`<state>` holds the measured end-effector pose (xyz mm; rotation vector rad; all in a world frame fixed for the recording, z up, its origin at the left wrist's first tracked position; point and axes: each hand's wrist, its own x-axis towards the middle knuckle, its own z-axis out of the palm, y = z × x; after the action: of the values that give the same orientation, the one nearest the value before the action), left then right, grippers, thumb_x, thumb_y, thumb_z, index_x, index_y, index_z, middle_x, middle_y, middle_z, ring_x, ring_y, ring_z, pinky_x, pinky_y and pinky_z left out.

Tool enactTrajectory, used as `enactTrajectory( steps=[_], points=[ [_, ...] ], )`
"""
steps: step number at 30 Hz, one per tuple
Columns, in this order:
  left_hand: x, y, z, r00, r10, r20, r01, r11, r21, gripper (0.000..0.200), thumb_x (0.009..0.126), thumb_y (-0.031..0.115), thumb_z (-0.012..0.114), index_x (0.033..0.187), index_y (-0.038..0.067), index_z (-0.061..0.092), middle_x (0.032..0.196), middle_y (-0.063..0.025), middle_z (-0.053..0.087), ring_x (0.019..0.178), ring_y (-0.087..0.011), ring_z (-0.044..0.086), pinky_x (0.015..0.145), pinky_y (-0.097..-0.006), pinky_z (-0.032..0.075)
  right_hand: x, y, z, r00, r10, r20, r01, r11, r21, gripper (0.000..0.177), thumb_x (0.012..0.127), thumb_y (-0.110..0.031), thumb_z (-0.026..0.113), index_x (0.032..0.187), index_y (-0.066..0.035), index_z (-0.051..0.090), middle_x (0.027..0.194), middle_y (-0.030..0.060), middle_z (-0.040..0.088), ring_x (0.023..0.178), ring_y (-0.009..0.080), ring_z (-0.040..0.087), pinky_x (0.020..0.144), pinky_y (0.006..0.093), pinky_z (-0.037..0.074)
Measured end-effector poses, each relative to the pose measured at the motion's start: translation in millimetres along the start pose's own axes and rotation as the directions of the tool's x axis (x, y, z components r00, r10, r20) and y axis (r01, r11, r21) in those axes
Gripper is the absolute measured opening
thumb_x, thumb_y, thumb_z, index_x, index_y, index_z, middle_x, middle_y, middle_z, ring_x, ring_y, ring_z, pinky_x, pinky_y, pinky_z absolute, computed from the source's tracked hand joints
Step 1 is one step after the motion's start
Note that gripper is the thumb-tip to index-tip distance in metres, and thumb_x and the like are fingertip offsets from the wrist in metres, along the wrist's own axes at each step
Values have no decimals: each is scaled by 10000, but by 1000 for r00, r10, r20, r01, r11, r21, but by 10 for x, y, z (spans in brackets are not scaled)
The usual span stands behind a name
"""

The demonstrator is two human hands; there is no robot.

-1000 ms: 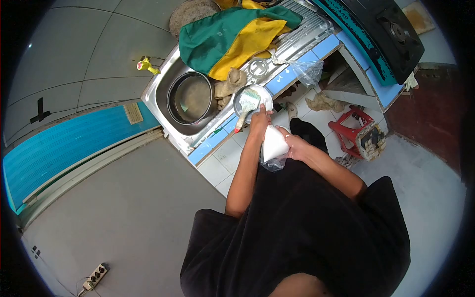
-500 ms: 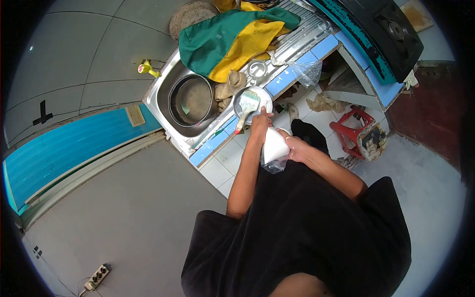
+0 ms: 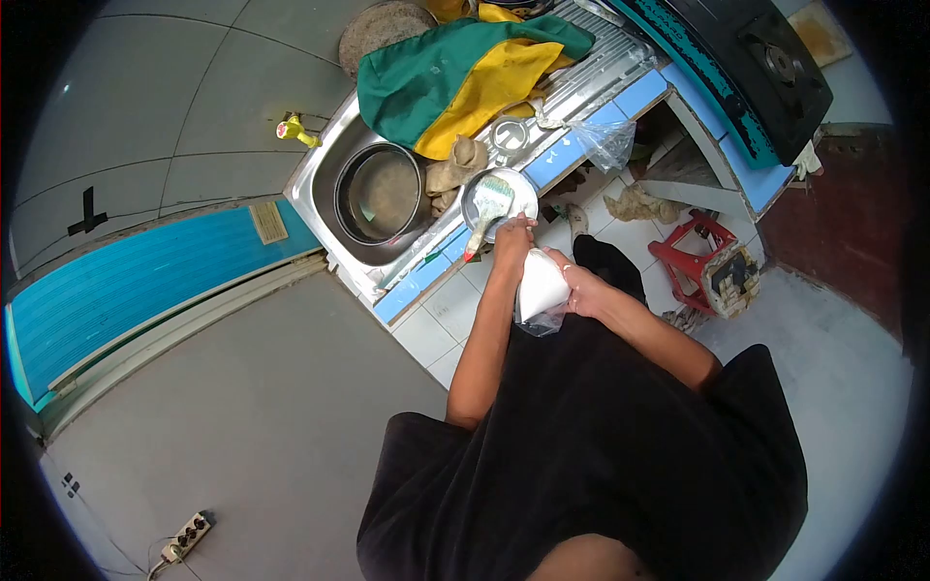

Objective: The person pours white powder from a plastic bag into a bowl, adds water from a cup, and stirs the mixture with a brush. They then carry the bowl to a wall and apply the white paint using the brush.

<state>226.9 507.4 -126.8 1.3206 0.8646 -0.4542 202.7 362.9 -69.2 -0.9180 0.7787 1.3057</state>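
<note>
A clear plastic bag of white material (image 3: 542, 285) is between my two hands, close in front of my black shirt. My left hand (image 3: 514, 237) is closed at the bag's upper left, near the rim of a round metal bowl. Fingers of my right hand (image 3: 578, 284) wrap round the bag's right side. In the bowl (image 3: 523, 194) lies a brush (image 3: 492, 198) with whitish bristles, its red-tipped handle sticking out over the blue tiled edge. What my left fingertips pinch is too small to make out.
A dark round pan (image 3: 380, 194) sits in the steel sink (image 3: 320, 184). Green and yellow cloth (image 3: 455, 82) lies behind it, a glass lid-like item (image 3: 509, 136) beside the bowl. A black stove (image 3: 765, 58) stands right, a red stool (image 3: 690, 257) below it.
My left hand's fingers have drawn back from over the bowl and are more closed near the bag's top. The whole view has shifted slightly.
</note>
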Motion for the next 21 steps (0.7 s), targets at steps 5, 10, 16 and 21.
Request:
enactTrajectory(
  steps=[5,10,16,21],
  points=[
    [-8,46,3,1000,0,-3,0,1000,7,311,985,274,473,868,36,633,627,0,477,550,-97,427,516,-252,364,-19,-49,1,999,29,-15,-29,999,-14,583,847,-675,479,1220,-234,558,1118,36,629,1036,242,597,894,514,445],
    [-85,106,43,999,21,-42,-21,1000,-3,254,977,233,481,901,41,630,605,9,445,513,-90,384,480,-248,325,78,8,-143,998,13,57,-13,1000,-2,599,841,-671,488,1233,-223,555,1127,37,628,1032,244,598,900,512,442],
    [-83,146,6,999,-14,35,18,993,-116,222,969,207,485,925,47,633,585,24,401,500,-93,370,470,-248,311,29,16,-157,997,-49,61,48,999,16,582,850,-646,497,1252,-228,545,1135,35,626,1031,241,600,895,512,447],
    [-155,269,18,998,-40,50,48,981,-187,210,971,205,477,958,46,614,571,20,390,504,-101,395,481,-244,336,6,-5,-209,993,-58,99,55,998,33,605,848,-647,500,1221,-176,571,1120,44,632,1010,232,612,881,469,466]
  ],
)
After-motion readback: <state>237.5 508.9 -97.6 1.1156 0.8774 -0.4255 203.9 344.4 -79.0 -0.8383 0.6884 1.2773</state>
